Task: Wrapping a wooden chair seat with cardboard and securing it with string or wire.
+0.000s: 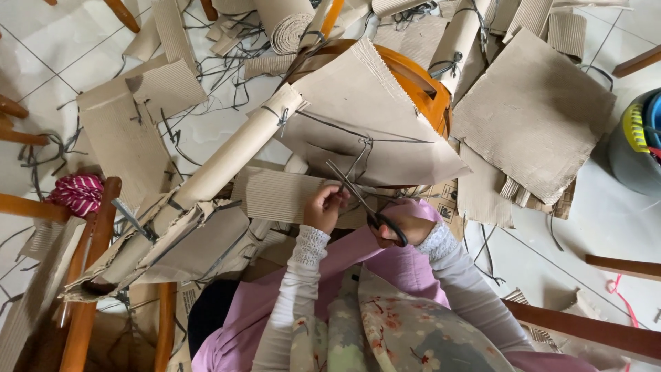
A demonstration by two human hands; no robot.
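My right hand (407, 231) grips black-handled scissors (361, 200), whose open blades point up and left at a dark cord (358, 160) tied around a folded sheet of brown corrugated cardboard (365, 117). My left hand (323, 208) pinches the cord or the cardboard edge just beside the blades. The sheet rests over an orange wooden chair (427, 86). A long rolled cardboard tube (237, 151), also tied with cord, leans diagonally to the left of my hands.
Cardboard sheets (533, 114) and rolls (289, 27) with loose dark cords litter the white tiled floor. Wooden chair frames (89, 262) stand at the left and right. A pink striped bundle (77, 193) lies left, a grey bucket (630, 158) at the right edge.
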